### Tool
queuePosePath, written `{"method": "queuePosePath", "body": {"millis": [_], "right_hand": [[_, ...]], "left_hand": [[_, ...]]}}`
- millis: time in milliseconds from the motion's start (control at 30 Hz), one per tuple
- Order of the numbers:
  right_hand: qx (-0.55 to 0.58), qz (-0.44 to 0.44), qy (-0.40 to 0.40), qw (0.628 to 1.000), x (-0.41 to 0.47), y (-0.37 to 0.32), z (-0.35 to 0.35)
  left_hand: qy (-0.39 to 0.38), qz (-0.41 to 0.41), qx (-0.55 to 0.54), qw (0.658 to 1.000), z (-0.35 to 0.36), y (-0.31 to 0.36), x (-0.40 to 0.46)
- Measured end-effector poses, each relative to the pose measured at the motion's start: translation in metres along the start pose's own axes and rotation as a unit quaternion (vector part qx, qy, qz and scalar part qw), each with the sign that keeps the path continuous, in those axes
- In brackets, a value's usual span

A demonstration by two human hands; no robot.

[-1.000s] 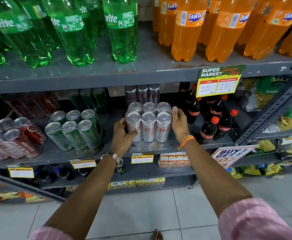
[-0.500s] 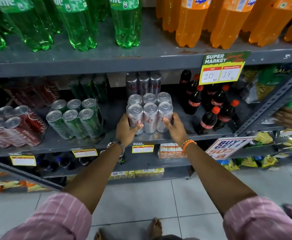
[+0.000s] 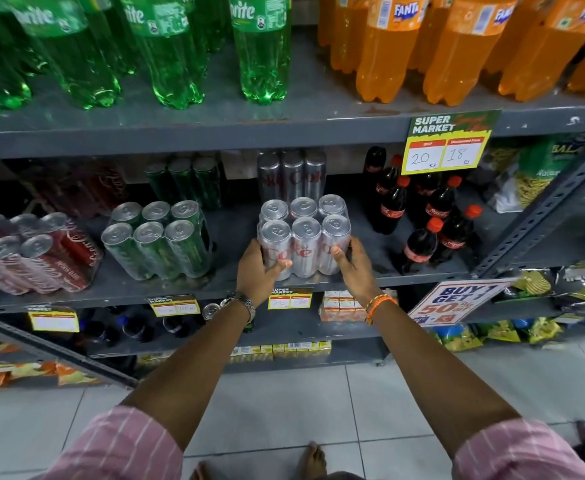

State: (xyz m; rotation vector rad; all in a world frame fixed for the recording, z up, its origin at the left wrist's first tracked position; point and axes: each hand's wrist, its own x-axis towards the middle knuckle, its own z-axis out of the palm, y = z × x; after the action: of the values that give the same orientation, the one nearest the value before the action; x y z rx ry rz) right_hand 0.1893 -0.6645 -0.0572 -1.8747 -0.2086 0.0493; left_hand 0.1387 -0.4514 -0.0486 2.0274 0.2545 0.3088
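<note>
Six cans in clear film make one silver pack [image 3: 305,244], upright at the front edge of the middle shelf [image 3: 235,230]. Whether its base rests fully on the metal cannot be told.

The pack sits between the two hands. The left hand [image 3: 258,268] grasps the front left corner, its thumb lying across the face of the nearest can and its fingers hidden round the side. The right hand [image 3: 355,268] clasps the front right corner in the same way, thumb pressed on the front can and fingers wrapped round the side. A wristwatch [image 3: 241,303] is on the left wrist and an orange band [image 3: 379,303] on the right.

Just behind the pack stand tall silver cans [image 3: 291,178]. To its left, apart from it, is a green can pack [image 3: 159,244], and farther left a red can pack [image 3: 31,261]. To its right stand small cola bottles [image 3: 436,216] with red caps.

On the shelf above are large green bottles [image 3: 166,46] and orange bottles [image 3: 388,46]. A yellow price tag [image 3: 448,143] hangs from its edge.
</note>
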Motion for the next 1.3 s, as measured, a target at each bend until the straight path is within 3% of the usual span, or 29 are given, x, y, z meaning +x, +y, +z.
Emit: {"method": "queuePosePath", "body": {"millis": [500,633,700,767,867,933,1033,1167,1300], "right_hand": [[0.006,0.008,0.041,0.999,-0.008,-0.004,0.010],[-0.031,-0.037,0.189,0.981,-0.032,-0.009,0.037],[-0.082,-0.122,0.252,0.956,-0.046,-0.016,0.059],[-0.105,-0.191,0.255,0.942,-0.056,-0.027,0.088],[-0.105,-0.259,0.194,0.940,-0.059,-0.051,0.136],[-0.070,-0.252,0.113,0.959,-0.053,-0.070,0.169],[-0.072,-0.146,-0.013,0.987,-0.038,-0.094,0.212],[-0.059,-0.017,-0.080,0.995,-0.013,-0.113,0.248],[-0.043,0.027,-0.111,0.993,0.000,-0.112,0.258]], "left_hand": [[-0.005,-0.010,0.008,1.000,-0.003,0.001,0.004],[0.002,-0.002,0.006,1.000,-0.018,0.007,-0.005],[0.040,0.020,0.011,0.999,-0.038,0.005,-0.019],[0.133,0.066,0.035,0.988,-0.070,-0.003,-0.033],[0.312,0.096,0.062,0.943,-0.129,-0.024,-0.039],[0.361,0.025,0.065,0.930,-0.168,-0.043,-0.031],[0.263,-0.136,0.028,0.955,-0.212,-0.072,-0.010],[0.059,-0.092,-0.053,0.993,-0.246,-0.093,0.017],[-0.009,-0.115,-0.029,0.993,-0.259,-0.105,0.026]]}}
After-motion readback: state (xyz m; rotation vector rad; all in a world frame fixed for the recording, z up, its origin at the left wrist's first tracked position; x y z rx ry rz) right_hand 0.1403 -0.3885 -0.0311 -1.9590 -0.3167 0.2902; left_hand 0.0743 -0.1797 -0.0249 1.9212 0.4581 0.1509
